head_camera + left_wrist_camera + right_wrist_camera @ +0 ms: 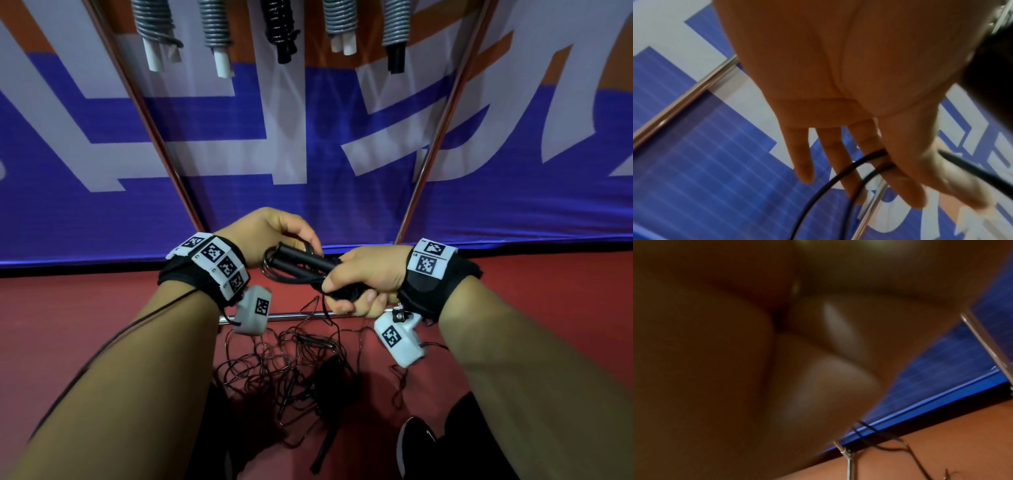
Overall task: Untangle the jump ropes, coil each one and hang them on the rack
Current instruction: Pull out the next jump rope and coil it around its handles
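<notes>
Right hand (pixel 363 281) grips black handles (pixel 301 261) (two), left hand (pixel 274 236) pinches cord (pixel 838 180)

Five coiled ropes (pixel 274 27) hang along the rack's top: four grey, one black. Two black handles (pixel 301 262) are held together. One tangle (pixel 291 370) lies on the floor. Two hands (pixel 363 281), one shoe (pixel 414 442).

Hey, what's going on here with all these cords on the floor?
A person is sorting jump ropes. The right hand grips a black rope's two handles with a bunch of its cord, while the left hand pinches a loop of that cord, apparently coiling it. A tangle of more thin black rope lies on the red floor below. Above, five coiled ropes already hang in front of the blue banner.
</notes>
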{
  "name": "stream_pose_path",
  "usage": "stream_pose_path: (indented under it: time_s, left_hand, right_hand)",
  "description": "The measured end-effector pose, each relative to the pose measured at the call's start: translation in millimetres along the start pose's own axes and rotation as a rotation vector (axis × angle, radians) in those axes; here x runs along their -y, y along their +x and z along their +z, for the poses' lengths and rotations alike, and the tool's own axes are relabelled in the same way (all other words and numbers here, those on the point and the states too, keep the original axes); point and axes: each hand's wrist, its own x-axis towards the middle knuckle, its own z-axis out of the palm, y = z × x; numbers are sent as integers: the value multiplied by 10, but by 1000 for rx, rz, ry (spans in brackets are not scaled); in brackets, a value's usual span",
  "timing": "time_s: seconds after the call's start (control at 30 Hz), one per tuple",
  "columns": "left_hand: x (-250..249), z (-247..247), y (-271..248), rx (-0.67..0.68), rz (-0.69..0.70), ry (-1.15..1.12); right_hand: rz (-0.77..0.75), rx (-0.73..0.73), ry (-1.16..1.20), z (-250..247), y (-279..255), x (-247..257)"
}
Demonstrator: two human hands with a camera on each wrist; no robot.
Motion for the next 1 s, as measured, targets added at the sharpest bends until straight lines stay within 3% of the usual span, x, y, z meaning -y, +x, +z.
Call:
stream_pose_path:
  time_s: [0.27, 0.63, 0.93, 1.0]
  left_hand:
    - [-87, 22, -4, -2, -45, 85]
    - [-227, 273, 89, -117, 64, 422]
    - [-246, 320, 141, -95, 116, 577]
    - [-217, 319, 166, -101, 60, 631]
  right_hand:
    - [82, -40, -72, 28, 13, 20]
    - [190, -303, -181, 175, 27, 75]
    - [150, -666, -191, 22, 258, -36]
    - [141, -741, -244, -16, 254, -45]
